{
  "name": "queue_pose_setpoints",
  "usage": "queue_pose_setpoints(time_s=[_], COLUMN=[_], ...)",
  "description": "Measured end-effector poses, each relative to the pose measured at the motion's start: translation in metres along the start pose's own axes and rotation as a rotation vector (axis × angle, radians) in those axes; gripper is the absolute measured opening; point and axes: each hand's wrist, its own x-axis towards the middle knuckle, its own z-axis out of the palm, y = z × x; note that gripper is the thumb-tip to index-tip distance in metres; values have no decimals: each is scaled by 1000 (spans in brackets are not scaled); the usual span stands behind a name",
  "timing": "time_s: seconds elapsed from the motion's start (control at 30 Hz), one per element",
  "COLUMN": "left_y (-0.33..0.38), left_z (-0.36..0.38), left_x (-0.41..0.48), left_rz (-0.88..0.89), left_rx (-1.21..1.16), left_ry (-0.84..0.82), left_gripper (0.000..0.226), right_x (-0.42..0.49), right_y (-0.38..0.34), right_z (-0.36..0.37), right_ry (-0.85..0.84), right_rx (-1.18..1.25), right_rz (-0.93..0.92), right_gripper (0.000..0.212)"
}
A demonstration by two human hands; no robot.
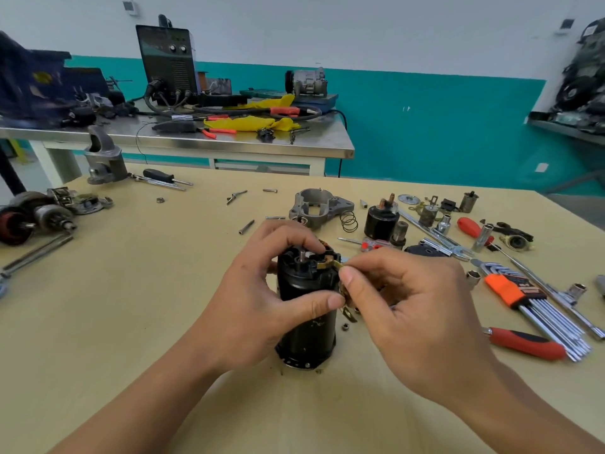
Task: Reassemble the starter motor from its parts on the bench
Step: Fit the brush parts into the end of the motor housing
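The starter motor body stands upright on the worktop in the centre of the frame, brush end up, with its shaft poking out of the top. The step looks to be seating the brush gear. Guide the brass strip squarely into its slot without bending it or straining its lead, and brace the body so it does not tip. Your left hand wraps the body, thumb across its side and fingertips curled over the top rim. Your right hand is closed to a narrow pinch, thumb and forefinger on the outer end of the brass strip at the body's upper right edge. A loose nut lies just right of the body; mind you don't knock it away.
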Motion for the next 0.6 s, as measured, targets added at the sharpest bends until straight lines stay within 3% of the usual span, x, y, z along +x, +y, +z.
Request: queue_pose_setpoints(time_s=[0.2, 0.6], left_y=[-1, 2], left_z=[1, 1], left_x=[-1, -3], left_rz=[29, 17], left_rx=[5, -11], left_ry=[-45, -73], left_gripper=[42, 28], right_x=[0, -1], right_y=[-2, 3], right_z=[1, 3], right_ry=[-11, 16], right_rx=[-127, -121], right_rz=[-104, -111], right_gripper=[10, 11])
